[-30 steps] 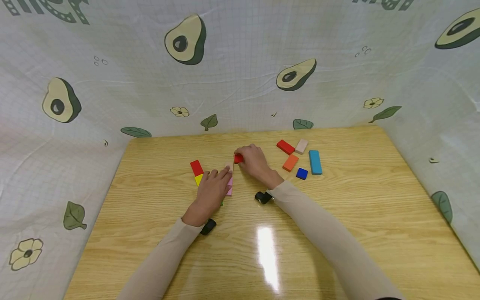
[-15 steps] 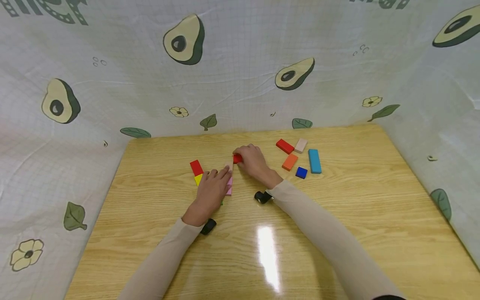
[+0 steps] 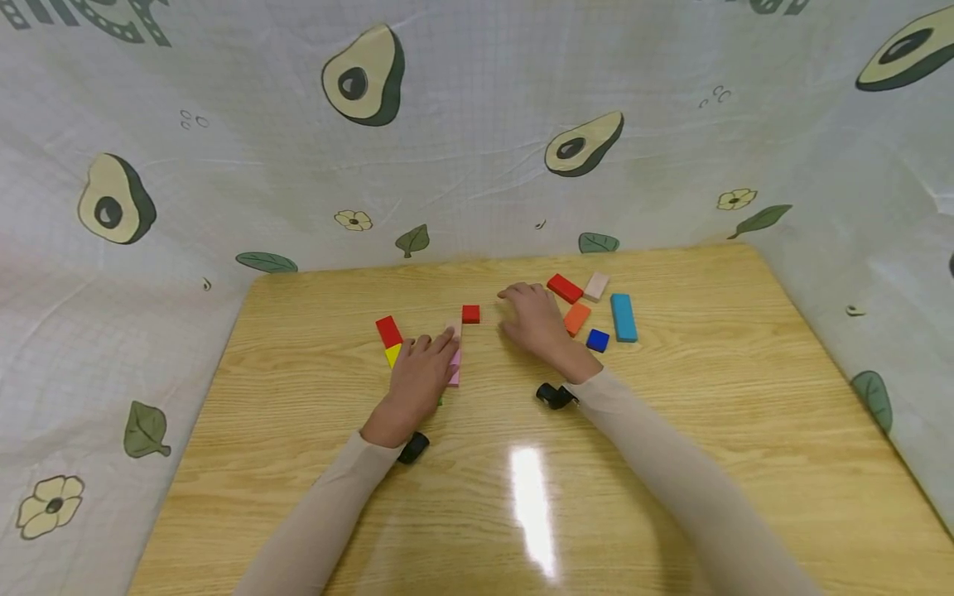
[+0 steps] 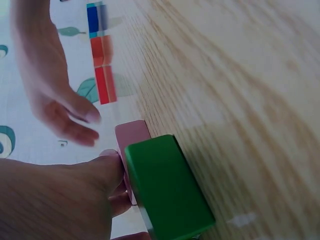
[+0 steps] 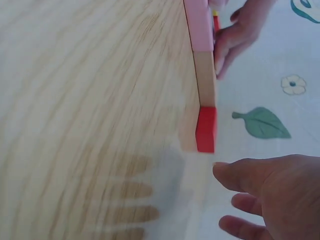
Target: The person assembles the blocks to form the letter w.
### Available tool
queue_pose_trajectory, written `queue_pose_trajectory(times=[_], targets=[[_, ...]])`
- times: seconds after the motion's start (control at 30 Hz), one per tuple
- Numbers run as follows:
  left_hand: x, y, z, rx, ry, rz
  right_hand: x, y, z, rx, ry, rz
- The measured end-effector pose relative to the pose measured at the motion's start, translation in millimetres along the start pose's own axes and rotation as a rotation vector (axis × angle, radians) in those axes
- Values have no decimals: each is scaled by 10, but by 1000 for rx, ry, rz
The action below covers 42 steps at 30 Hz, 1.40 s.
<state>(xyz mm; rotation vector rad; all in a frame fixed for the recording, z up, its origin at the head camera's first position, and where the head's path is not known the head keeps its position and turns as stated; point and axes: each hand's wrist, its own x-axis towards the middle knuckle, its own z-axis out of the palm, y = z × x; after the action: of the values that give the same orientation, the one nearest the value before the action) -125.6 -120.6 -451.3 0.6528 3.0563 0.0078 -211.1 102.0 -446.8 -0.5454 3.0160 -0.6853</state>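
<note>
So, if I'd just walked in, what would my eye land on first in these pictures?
Probably the big avocado-print cloth rising behind the wooden table. Next, the left hand, touching a pink block, and the right hand, holding nothing, just to the right of a small red block. In the left wrist view, a green block looms large near the lower middle.

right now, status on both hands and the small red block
Left hand touching pink block. Right hand open, holding nothing, apart from small red block. Orange block partly hidden behind right hand.
</note>
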Motion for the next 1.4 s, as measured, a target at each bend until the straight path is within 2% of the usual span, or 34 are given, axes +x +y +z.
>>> queue_pose_trajectory(times=[0.27, 0.57, 0.73, 0.93, 1.13, 1.4], targets=[[4, -5, -5, -26, -2, -3, -236, 214, -164, 3, -6, 38], [7, -7, 7, -21, -5, -1, -511, 480, -262, -7, 64, 70], [10, 6, -1, -12, -15, -6, -620, 594, -282, 1, 68, 119], [2, 8, 1, -4, -4, -7, -680, 661, -305, -25, 86, 148], [-14, 0, 6, -7, 12, -1, -701, 688, -296, -45, 70, 165], [-21, 2, 4, -29, 38, 11, -680, 742, -266, -75, 79, 158]])
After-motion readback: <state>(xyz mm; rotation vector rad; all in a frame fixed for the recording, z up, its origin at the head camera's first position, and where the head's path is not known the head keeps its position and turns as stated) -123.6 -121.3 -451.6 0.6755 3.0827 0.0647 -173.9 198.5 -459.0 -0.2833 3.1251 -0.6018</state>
